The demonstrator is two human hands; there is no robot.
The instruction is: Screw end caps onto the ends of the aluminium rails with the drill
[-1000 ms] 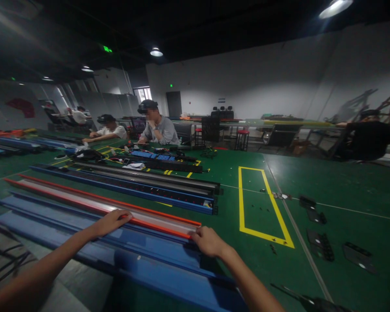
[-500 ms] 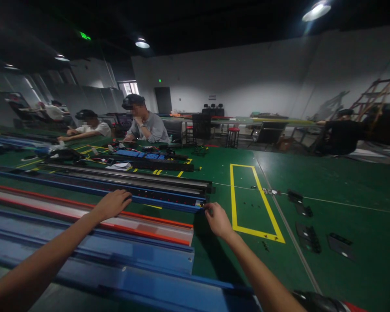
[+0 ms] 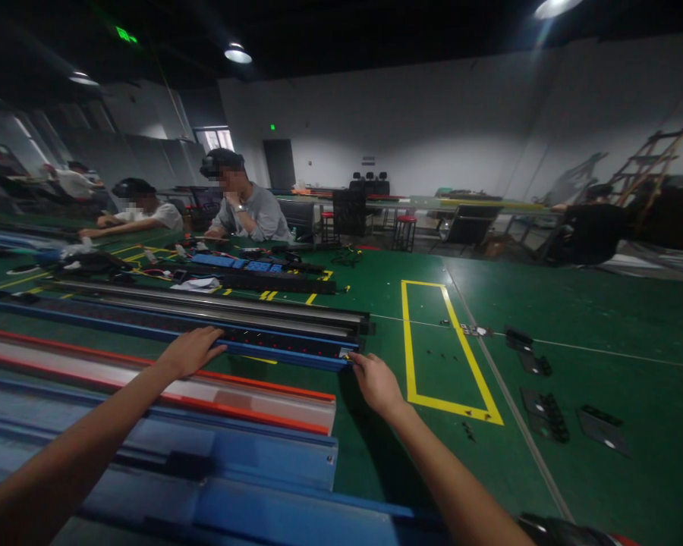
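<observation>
Over the last second, both my hands have moved off the orange-red channel [image 3: 250, 398] with the pale inner face and onto the long blue rail with a black, red-dotted inner strip [image 3: 284, 349] lying just beyond it. My left hand [image 3: 190, 353] lies across the rail's near edge, probably to steady its length. My right hand [image 3: 377, 379] is at its right end, I judge because that end can be reached from outside, beside the small silver-and-yellow piece [image 3: 345, 353] set there. The rail lies flat on the green tabletop [image 3: 546, 303], alongside the black-and-silver rails [image 3: 296, 313] behind, perhaps so each can be handled separately.

The rail runs under my left fingers, which are loosely bent; I cannot tell whether they grip it or only rest. My right thumb and forefinger are drawn together against its end corner; whether they pinch the edge, I cannot tell.
</observation>
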